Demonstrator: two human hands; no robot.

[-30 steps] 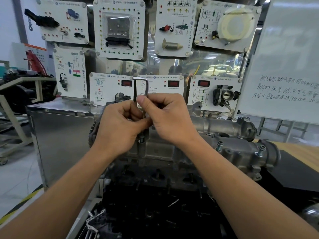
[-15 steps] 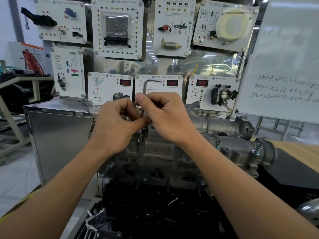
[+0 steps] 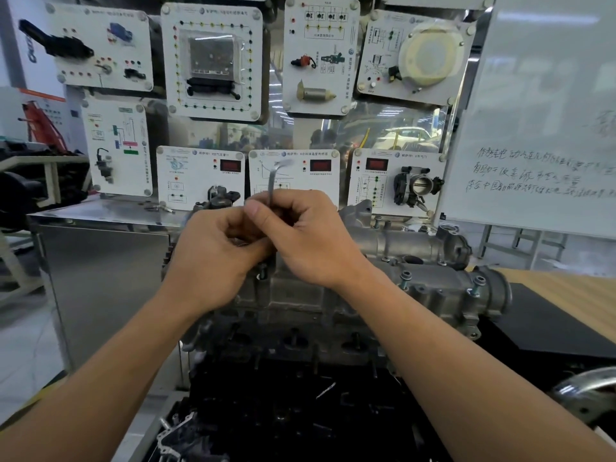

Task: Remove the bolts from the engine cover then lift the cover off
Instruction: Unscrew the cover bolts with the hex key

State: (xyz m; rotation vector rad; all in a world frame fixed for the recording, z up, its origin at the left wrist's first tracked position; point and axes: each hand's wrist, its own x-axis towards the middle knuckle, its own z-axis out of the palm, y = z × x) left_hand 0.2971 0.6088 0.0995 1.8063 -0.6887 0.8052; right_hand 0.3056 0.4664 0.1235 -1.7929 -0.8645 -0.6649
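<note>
A grey cast-metal engine cover lies across the top of the engine in front of me. An L-shaped hex key stands upright over a raised bolt near the cover's left end. My right hand pinches the key's shaft. My left hand curls round the lower shaft just above the bolt. The key's short arm is blurred and points right. Two more bolts stick up from the cover's right part.
A board of white demonstration panels stands behind the engine. A whiteboard leans at the right. A steel cabinet is at the left, a wooden bench with a black mat at the right. Dark engine parts lie below.
The hex key has turned: its short arm pointed left a second ago and now points right. Both hands stay on the shaft over the same bolt.
</note>
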